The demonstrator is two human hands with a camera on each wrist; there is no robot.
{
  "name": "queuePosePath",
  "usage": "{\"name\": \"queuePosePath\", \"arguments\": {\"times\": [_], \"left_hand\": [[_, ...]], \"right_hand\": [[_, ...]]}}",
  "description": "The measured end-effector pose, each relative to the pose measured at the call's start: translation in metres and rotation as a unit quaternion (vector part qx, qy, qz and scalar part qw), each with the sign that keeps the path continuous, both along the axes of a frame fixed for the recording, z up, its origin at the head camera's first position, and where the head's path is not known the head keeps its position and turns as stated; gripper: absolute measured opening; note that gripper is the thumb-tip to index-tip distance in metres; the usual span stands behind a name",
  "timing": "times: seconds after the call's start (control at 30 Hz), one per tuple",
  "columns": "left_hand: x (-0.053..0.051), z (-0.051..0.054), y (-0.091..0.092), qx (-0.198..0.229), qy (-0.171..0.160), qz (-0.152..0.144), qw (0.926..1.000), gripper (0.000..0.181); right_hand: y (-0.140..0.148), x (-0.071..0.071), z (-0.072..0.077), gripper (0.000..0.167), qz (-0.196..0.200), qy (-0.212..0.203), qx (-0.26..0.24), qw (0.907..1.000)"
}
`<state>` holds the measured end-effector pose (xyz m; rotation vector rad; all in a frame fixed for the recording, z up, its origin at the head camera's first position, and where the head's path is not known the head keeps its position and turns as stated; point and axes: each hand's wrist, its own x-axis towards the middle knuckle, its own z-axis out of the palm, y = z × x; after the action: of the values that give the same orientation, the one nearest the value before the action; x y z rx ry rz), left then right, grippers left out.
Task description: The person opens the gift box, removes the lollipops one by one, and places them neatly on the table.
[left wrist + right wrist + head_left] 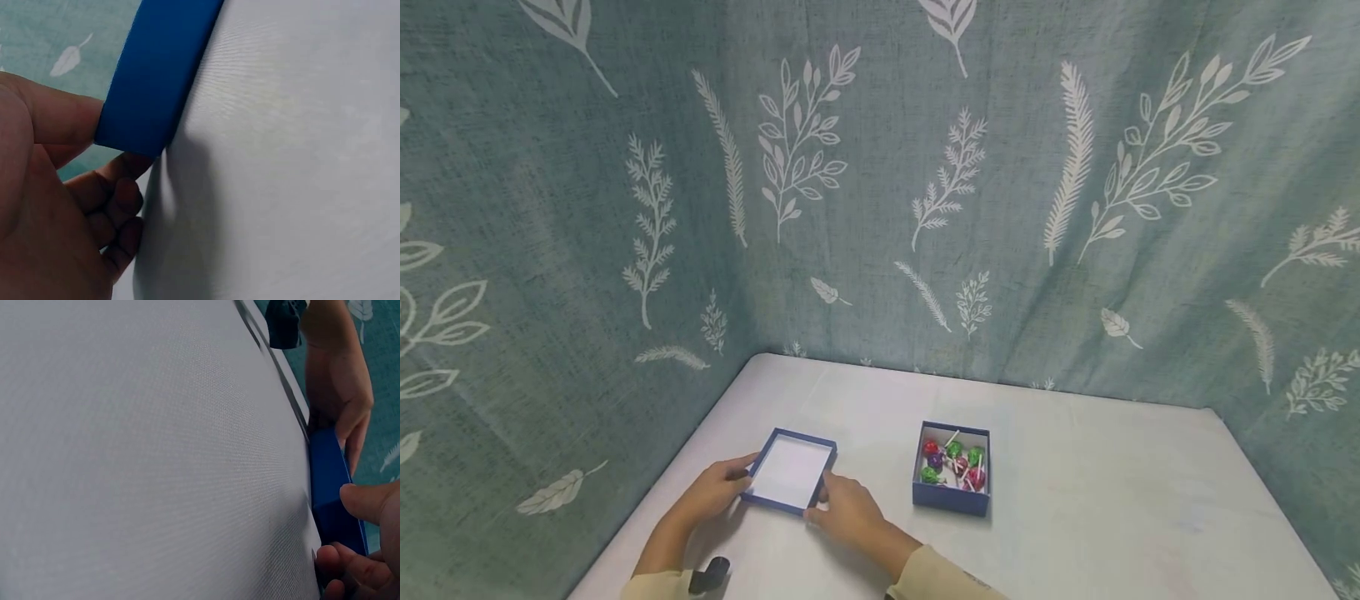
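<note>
Both hands hold a shallow blue box lid (790, 468), its white inside facing up, at the left of the table. My left hand (711, 493) grips its left side; in the left wrist view the thumb presses the blue wall (156, 69) near a corner, other fingers curled below. At the near right corner, my right hand (853, 512) pinches the rim, with its thumb (362, 501) against the blue side in the right wrist view. To the right of the hands stands an open blue box (951, 498) with several wrapped lollipops (976, 477) in red, green and purple.
A white cloth covers the table (1105, 500). Green-blue curtains (880, 208) with white leaf prints hang behind the table and along its left side. A dark wrist strap (710, 575) shows at the left sleeve.
</note>
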<state>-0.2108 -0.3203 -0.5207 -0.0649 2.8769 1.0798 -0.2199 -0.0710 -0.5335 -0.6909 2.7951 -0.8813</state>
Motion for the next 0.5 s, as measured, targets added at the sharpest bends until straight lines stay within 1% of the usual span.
{"name": "queuePosePath", "arguments": {"times": [0.13, 0.33, 0.5], "left_hand": [[0.0025, -0.0002, -0.0001, -0.001, 0.005, 0.007, 1.0000, 0.046], [0.0046, 0.0005, 0.0011, -0.002, 0.013, 0.006, 0.9999, 0.044], [0.0007, -0.0007, 0.0017, -0.007, 0.006, 0.004, 0.9999, 0.045]], "right_hand": [[-0.0004, 0.0008, 0.0017, 0.059, 0.007, 0.004, -0.003, 1.0000], [0.0001, 0.0013, 0.0042, 0.064, 0.012, 0.000, -0.010, 0.9999], [0.0010, -0.0017, 0.0021, 0.069, 0.005, -0.009, -0.008, 0.9999]]}}
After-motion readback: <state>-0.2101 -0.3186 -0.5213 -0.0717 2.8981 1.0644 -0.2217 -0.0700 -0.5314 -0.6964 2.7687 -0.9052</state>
